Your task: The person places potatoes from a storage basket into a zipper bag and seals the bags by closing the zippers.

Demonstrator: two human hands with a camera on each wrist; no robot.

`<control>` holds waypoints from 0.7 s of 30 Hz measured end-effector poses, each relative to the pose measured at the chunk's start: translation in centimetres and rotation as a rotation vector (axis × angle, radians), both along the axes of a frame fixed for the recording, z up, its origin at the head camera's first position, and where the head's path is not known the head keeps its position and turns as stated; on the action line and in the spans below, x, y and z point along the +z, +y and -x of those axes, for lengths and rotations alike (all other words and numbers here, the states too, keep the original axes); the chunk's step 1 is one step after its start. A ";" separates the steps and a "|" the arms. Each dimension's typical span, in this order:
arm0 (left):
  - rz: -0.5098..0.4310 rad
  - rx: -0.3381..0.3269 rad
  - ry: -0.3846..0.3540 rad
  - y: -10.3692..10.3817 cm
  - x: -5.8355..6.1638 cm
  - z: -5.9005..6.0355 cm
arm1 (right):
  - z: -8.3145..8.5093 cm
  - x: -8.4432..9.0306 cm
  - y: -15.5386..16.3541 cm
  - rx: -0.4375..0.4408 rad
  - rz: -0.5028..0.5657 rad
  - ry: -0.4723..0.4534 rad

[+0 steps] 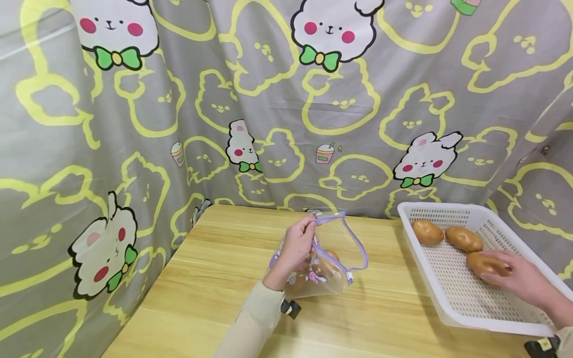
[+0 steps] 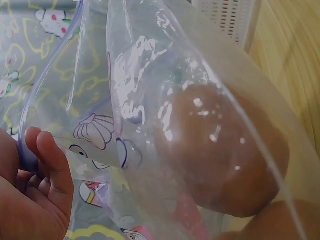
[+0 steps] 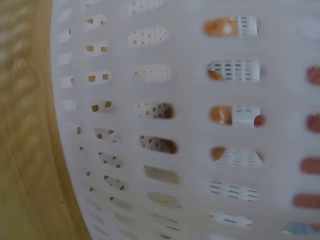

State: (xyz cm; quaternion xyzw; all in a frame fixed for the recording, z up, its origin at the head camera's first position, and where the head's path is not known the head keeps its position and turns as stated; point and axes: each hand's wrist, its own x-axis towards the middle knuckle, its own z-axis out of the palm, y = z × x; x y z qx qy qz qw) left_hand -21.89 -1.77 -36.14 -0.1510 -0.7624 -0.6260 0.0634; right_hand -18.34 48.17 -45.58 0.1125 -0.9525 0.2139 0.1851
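My left hand (image 1: 297,243) pinches the purple-edged rim of a clear zip bag (image 1: 329,286), whose mouth gapes toward the right. Brown potatoes (image 2: 225,150) lie inside the bag, seen through its printed plastic in the left wrist view. Over at the right, my right hand (image 1: 521,278) reaches into a white plastic basket (image 1: 431,283) and grips a potato (image 1: 483,266), thumb on the near side and fingers over the top. Two more potatoes, one rounder (image 1: 427,232) and one longer (image 1: 464,239), lie at the basket's far end. In the right wrist view the slotted basket wall hides most of the hand.
A wooden table (image 1: 215,278) carries the bag and the basket. Behind it and along the left hangs a grey curtain (image 1: 277,109) with cartoon rabbits. The basket's raised side wall (image 3: 190,100) stands between the bag and the potatoes in the basket.
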 end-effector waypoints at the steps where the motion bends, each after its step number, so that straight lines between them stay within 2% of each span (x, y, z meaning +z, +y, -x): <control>1: 0.000 0.001 0.005 0.0 -0.4 0.4 | 0.0 -0.2 0.1 0.000 -0.001 0.000; 7: 0.009 0.016 0.005 0.1 -3.0 2.3 | 0.2 -0.5 0.5 -0.015 -0.005 -0.053; 14: 0.011 0.020 -0.003 0.2 -3.3 2.5 | 0.3 -0.7 1.0 -0.068 -0.055 -0.152; 21: -0.019 0.006 -0.019 0.3 -3.4 2.5 | 0.5 -0.6 1.2 -0.101 -0.066 -0.336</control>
